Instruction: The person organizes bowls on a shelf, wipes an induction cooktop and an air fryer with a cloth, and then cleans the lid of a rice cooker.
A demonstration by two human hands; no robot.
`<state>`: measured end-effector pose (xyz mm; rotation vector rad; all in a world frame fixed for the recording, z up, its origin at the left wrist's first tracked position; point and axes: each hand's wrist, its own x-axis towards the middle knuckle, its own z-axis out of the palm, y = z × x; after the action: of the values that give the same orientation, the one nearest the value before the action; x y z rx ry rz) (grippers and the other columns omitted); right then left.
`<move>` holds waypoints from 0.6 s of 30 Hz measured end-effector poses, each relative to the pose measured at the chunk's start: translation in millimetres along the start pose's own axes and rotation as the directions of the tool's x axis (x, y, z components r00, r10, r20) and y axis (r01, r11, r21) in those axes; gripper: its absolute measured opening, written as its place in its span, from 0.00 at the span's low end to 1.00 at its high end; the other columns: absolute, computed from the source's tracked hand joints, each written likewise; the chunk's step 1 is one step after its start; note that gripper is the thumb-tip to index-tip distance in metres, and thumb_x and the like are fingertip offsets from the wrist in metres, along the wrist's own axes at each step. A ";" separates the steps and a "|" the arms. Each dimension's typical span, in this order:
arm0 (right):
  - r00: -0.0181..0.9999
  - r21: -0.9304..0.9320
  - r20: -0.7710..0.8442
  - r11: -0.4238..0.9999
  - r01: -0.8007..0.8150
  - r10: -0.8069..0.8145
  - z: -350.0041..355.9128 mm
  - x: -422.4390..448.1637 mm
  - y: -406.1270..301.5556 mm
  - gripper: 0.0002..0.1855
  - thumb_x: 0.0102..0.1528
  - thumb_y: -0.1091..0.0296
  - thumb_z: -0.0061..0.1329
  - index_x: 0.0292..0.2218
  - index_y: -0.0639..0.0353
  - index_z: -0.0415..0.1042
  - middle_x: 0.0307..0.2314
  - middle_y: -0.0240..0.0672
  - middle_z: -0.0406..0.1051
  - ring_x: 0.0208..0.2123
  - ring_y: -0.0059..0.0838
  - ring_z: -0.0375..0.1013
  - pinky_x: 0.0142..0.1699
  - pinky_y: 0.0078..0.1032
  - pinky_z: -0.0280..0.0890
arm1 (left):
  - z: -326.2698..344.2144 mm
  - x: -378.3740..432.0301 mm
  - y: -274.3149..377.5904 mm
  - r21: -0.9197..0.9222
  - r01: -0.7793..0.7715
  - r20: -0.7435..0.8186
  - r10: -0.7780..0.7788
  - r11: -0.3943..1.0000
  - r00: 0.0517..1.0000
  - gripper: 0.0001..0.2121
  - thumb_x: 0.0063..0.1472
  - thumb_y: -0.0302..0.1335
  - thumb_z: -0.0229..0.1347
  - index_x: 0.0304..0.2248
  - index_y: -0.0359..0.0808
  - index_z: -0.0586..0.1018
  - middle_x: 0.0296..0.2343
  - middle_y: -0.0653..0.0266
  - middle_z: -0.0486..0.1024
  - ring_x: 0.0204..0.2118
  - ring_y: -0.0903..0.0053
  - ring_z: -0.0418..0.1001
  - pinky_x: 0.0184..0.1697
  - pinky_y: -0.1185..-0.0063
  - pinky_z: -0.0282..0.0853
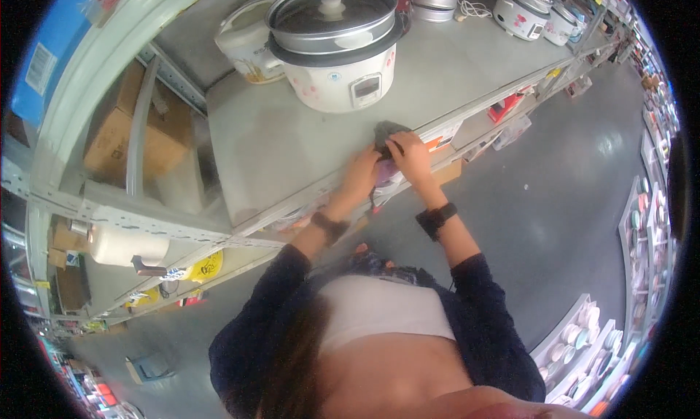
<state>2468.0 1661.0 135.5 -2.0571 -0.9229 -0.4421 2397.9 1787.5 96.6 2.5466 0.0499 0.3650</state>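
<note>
My left hand (pixel 361 173) and my right hand (pixel 411 155) meet at the front edge of a grey shelf (pixel 262 145). Between them they grip a crumpled dark cloth (pixel 387 130), which touches the shelf top. Purple material (pixel 386 170) hangs below my fingers; whether it belongs to the same cloth I cannot tell. Beyond my hands stands a white electric cooker (pixel 328 88) with a pink floral print, a metal steamer tier and a glass lid (pixel 306 14). Each of my wrists carries a dark band.
Behind the cooker sits another cream-coloured cooker (pixel 249 41). Farther right are steamer rings (pixel 433 6), a coiled white cord (pixel 473 9) and a floral cooker (pixel 519 11). Cardboard boxes (pixel 147 134) fill the left bay. Across the grey floor (pixel 525 200) run racks of dishes (pixel 579 337).
</note>
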 end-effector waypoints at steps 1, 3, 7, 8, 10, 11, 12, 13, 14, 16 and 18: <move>0.997 0.064 -0.072 0.997 0.036 -0.031 -4.1 8.0 -8.6 0.06 0.44 0.70 0.43 0.24 0.61 0.69 0.25 0.38 0.68 0.30 0.39 0.65 0.34 0.30 0.62 | -12.0 3.7 6.4 -0.167 0.107 0.014 -0.106 0.980 0.994 0.10 0.50 0.24 0.44 0.33 0.32 0.71 0.34 0.53 0.68 0.36 0.57 0.65 0.37 0.69 0.61; 0.984 0.100 -0.152 0.989 0.112 -0.096 -13.9 34.1 -29.7 0.07 0.44 0.73 0.44 0.27 0.65 0.69 0.27 0.40 0.68 0.32 0.40 0.65 0.36 0.29 0.61 | -47.0 15.9 24.3 -0.183 -0.056 -0.286 0.001 0.981 0.958 0.10 0.50 0.22 0.44 0.34 0.31 0.70 0.33 0.53 0.69 0.36 0.58 0.66 0.38 0.70 0.61; 0.927 -0.087 -0.260 0.963 0.255 -0.269 -13.9 90.4 -83.8 0.13 0.43 0.70 0.45 0.34 0.62 0.67 0.35 0.36 0.66 0.40 0.37 0.61 0.46 0.32 0.55 | -107.1 38.9 35.5 -0.148 -0.164 -0.590 0.046 0.975 0.806 0.10 0.50 0.20 0.43 0.35 0.30 0.68 0.31 0.52 0.70 0.35 0.58 0.66 0.38 0.73 0.62; 0.922 -0.115 -0.241 0.953 0.281 -0.301 -5.0 100.1 -88.2 0.14 0.43 0.69 0.45 0.34 0.61 0.67 0.35 0.36 0.66 0.40 0.36 0.61 0.47 0.32 0.55 | -112.9 44.2 29.9 -0.157 -0.114 -0.532 0.013 0.981 0.847 0.11 0.51 0.20 0.44 0.36 0.30 0.68 0.31 0.51 0.70 0.35 0.58 0.67 0.38 0.74 0.62; 0.915 -0.210 -0.198 0.927 0.311 -0.352 4.6 110.9 -83.9 0.14 0.42 0.68 0.45 0.35 0.59 0.68 0.35 0.34 0.66 0.40 0.35 0.61 0.48 0.32 0.53 | -121.0 53.4 21.8 -0.165 -0.016 -0.413 -0.055 0.986 0.909 0.12 0.52 0.22 0.44 0.38 0.31 0.67 0.31 0.51 0.70 0.34 0.60 0.68 0.38 0.75 0.62; 0.914 -0.273 -0.174 0.910 0.312 -0.365 10.0 112.2 -77.2 0.14 0.42 0.68 0.45 0.34 0.58 0.68 0.35 0.34 0.66 0.40 0.34 0.61 0.48 0.32 0.53 | -117.0 55.2 20.1 -0.217 0.002 -0.345 -0.079 0.976 0.935 0.12 0.52 0.23 0.44 0.37 0.31 0.67 0.31 0.51 0.70 0.33 0.61 0.69 0.37 0.75 0.62; 0.912 -0.329 -0.149 0.889 0.319 -0.383 15.8 114.6 -73.7 0.15 0.42 0.67 0.45 0.34 0.58 0.68 0.34 0.33 0.66 0.40 0.34 0.61 0.48 0.32 0.53 | -109.7 54.2 14.8 -0.260 0.028 -0.280 -0.103 0.965 0.955 0.11 0.53 0.24 0.44 0.37 0.31 0.68 0.31 0.51 0.70 0.32 0.62 0.69 0.36 0.75 0.62; 0.920 -0.330 -0.154 0.896 0.297 -0.361 16.8 115.1 -70.7 0.15 0.41 0.67 0.46 0.34 0.58 0.68 0.34 0.33 0.66 0.39 0.34 0.61 0.48 0.32 0.53 | -100.9 55.7 9.1 -0.304 0.049 -0.217 -0.119 0.951 0.969 0.11 0.54 0.25 0.43 0.37 0.31 0.68 0.32 0.52 0.70 0.32 0.63 0.69 0.35 0.75 0.63; 0.927 -0.331 -0.159 0.903 0.275 -0.340 15.3 111.7 -67.2 0.15 0.41 0.67 0.46 0.34 0.57 0.68 0.34 0.33 0.66 0.39 0.34 0.61 0.48 0.32 0.53 | -90.6 58.3 2.7 -0.275 -0.026 -0.236 -0.041 0.961 0.971 0.09 0.54 0.27 0.43 0.35 0.32 0.68 0.28 0.53 0.70 0.29 0.62 0.69 0.32 0.73 0.62; 0.934 -0.293 -0.219 0.932 0.214 -0.284 4.5 104.9 -54.2 0.15 0.40 0.68 0.48 0.34 0.58 0.68 0.33 0.35 0.66 0.39 0.37 0.60 0.46 0.32 0.55 | -70.7 61.0 -0.6 -0.224 -0.166 -0.263 0.105 0.960 0.959 0.09 0.55 0.31 0.43 0.30 0.34 0.68 0.20 0.55 0.70 0.23 0.60 0.68 0.25 0.70 0.61; 0.930 -0.227 -0.323 0.968 0.104 -0.176 -10.0 106.7 -38.8 0.15 0.41 0.68 0.49 0.33 0.60 0.68 0.33 0.37 0.66 0.38 0.39 0.60 0.45 0.31 0.56 | -69.4 64.6 11.5 -0.252 -0.046 -0.015 0.043 0.967 0.999 0.09 0.55 0.32 0.43 0.29 0.34 0.67 0.20 0.55 0.71 0.24 0.59 0.68 0.25 0.70 0.61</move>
<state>2510.8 1716.8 225.1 -2.0139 -0.8422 -0.9760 2440.9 1821.6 174.8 2.2965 -0.0477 0.3755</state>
